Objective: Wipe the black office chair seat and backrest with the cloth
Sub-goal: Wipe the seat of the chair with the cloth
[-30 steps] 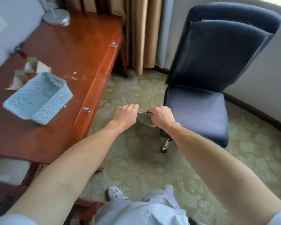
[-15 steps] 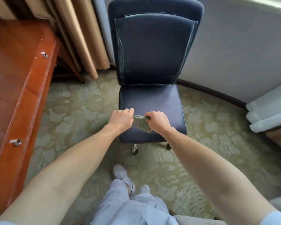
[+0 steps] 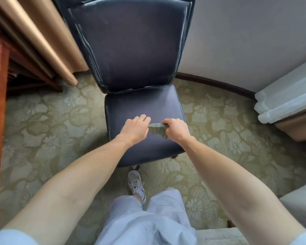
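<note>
Hands: left hand (image 3: pixel 133 129) and right hand (image 3: pixel 176 129) grip the cloth (image 3: pixel 157 132), fingers curled.
Framing: I see the chair (image 3: pixel 131 55) nearer now, filling upper centre.

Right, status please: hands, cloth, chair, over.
Left hand and right hand both grip the green cloth, over the chair seat. Backrest bare. Nothing in the way.

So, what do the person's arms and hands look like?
The left arm and right arm are bare up to pale blue short sleeves. The left hand and right hand wear no glove, watch or ring that shows.
</note>
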A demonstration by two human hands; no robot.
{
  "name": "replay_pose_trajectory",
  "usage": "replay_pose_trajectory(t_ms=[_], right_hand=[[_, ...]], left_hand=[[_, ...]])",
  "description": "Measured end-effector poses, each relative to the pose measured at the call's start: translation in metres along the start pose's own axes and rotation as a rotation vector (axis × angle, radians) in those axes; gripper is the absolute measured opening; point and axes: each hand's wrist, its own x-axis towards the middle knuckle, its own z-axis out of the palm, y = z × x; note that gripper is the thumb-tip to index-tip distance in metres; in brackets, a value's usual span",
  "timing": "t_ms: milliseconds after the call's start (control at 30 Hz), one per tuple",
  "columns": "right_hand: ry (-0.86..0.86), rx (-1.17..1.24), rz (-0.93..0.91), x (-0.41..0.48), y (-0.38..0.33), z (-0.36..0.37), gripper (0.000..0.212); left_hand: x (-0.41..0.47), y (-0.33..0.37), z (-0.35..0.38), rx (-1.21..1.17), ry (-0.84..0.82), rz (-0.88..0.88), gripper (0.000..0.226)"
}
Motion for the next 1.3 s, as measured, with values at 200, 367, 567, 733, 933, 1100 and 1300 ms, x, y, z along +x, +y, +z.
replay_pose_trajectory(t_ms=[200,367,567,733,933,1100,1300], right_hand=[[-0.104,0.021,0.031,0.024,0.05,-0.012,0.038],[-0.138,0.009,-0.001,0.052,0.114,-0.019,0.04],[-0.22,0.054,-0.045,0.083,0.187,-0.031,0.042],[-0.226,0.067,-0.064,0.112,0.227,-0.023,0.042],[-0.183,0.134,-0.068,0.163,0.241,0.005,0.035],[-0.124,0.159,-0.077,0.216,0.244,0.046,0.03],[0.057,0.071,-0.155,0.277,0.244,0.09,0.024]], left_hand=[[0.04,0.036,0.008,-0.023,-0.053,0.049,0.014],[0.078,0.08,0.024,-0.053,-0.115,-0.035,0.013],[0.13,0.131,0.051,-0.102,-0.124,-0.253,0.013],[0.157,0.156,0.079,-0.139,-0.102,-0.369,0.012],[0.181,0.146,0.118,-0.218,-0.076,-0.518,0.012],[0.211,0.126,0.167,-0.153,0.047,-0.571,0.016],[0.252,0.094,0.225,0.036,0.19,-0.62,0.018]])
